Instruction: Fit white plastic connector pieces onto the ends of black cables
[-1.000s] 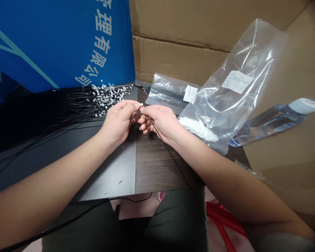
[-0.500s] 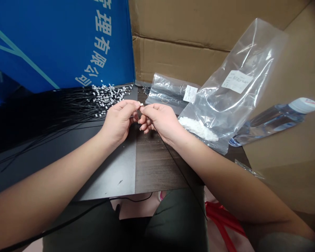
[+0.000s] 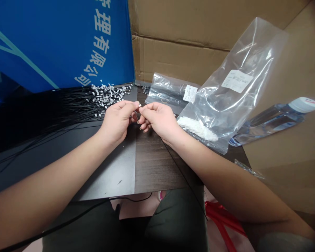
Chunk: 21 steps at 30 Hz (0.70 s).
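Note:
My left hand (image 3: 118,120) pinches a small white connector (image 3: 139,105) between thumb and forefinger, above the table. Fingertip to fingertip with it, my right hand (image 3: 160,120) is closed on a thin black wire (image 3: 177,166). The wire runs back under my right wrist and hangs past the table's front edge. Where wire and connector meet is covered by my fingertips, so I cannot tell whether they are joined. Behind my left hand lies a big bundle of black wires (image 3: 42,115) tipped with white connectors (image 3: 105,94).
A clear bag (image 3: 241,101) holding small white pieces (image 3: 198,128) leans at the right. Behind my hands lies a flatter labelled bag (image 3: 162,89). A water bottle (image 3: 275,120) tilts against the cardboard wall (image 3: 183,24). A blue printed panel (image 3: 55,38) stands at the back left.
Both hands have shifted very slightly left, still fingertip to fingertip. Less of the wire shows near my right fingers, and the white connector sits at a slightly different angle.

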### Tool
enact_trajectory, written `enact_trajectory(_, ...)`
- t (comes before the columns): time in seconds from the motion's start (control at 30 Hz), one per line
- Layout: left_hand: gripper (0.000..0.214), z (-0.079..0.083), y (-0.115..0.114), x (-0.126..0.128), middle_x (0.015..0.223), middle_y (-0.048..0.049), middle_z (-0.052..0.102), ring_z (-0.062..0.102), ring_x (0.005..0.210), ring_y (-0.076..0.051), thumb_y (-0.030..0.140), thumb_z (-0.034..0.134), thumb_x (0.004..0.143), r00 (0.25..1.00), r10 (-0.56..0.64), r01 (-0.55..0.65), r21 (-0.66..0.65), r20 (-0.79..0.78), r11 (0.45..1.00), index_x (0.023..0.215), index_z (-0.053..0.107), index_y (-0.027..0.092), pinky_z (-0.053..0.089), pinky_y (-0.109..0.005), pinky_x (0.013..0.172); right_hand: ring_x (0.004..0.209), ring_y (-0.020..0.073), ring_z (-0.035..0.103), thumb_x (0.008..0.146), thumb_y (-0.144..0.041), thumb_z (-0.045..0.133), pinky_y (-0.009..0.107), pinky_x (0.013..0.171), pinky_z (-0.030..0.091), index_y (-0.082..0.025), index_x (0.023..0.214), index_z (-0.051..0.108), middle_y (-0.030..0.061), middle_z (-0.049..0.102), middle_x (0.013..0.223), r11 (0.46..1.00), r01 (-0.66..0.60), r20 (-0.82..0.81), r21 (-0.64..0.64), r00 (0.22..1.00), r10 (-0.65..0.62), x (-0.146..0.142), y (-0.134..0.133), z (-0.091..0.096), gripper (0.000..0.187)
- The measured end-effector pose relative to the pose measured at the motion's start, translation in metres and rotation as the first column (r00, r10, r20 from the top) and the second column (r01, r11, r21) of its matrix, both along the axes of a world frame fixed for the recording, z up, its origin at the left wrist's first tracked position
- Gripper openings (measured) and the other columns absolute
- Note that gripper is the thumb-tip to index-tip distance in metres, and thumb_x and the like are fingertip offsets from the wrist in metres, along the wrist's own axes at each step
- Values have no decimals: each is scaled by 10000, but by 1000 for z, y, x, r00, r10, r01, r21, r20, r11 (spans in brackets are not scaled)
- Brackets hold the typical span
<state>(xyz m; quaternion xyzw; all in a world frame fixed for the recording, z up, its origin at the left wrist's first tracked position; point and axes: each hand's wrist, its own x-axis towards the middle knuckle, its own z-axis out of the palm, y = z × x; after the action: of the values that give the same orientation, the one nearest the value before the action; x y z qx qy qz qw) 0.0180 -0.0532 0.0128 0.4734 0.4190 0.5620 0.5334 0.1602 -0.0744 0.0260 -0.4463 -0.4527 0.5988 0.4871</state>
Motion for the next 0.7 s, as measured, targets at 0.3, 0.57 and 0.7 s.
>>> enact_trajectory(0.3, 189, 0, -1, -2, 649, -7, 601, 541, 590, -118, 297, 821, 806, 998, 7, -5, 27, -65, 1000, 709, 704, 185, 453, -252, 557, 493, 83, 631, 981, -250, 720, 175, 471, 494, -199, 826, 587, -38, 694, 624, 999, 8, 64, 54, 998, -11, 0, 1, -3, 210)
enact_trajectory(0.57, 193, 1, 1, -3, 641, -10, 597, 557, 604, -126, 263, 831, 781, 996, 21, -17, 41, -85, 999, 673, 693, 184, 464, -253, 573, 497, 77, 623, 1004, -240, 685, 167, 481, 488, -201, 830, 577, -43, 688, 625, 997, 4, 97, 77, 995, -12, 0, -1, -2, 208)
enact_trajectory(0.7, 179, 3, 0, -4, 639, -13, 593, 554, 608, -121, 225, 827, 754, 999, 2, -2, 3, -53, 1000, 647, 693, 173, 467, -246, 564, 505, 77, 631, 1007, -226, 669, 164, 478, 488, -199, 832, 584, -43, 684, 631, 995, 2, 105, 102, 994, -12, 0, -2, -2, 196)
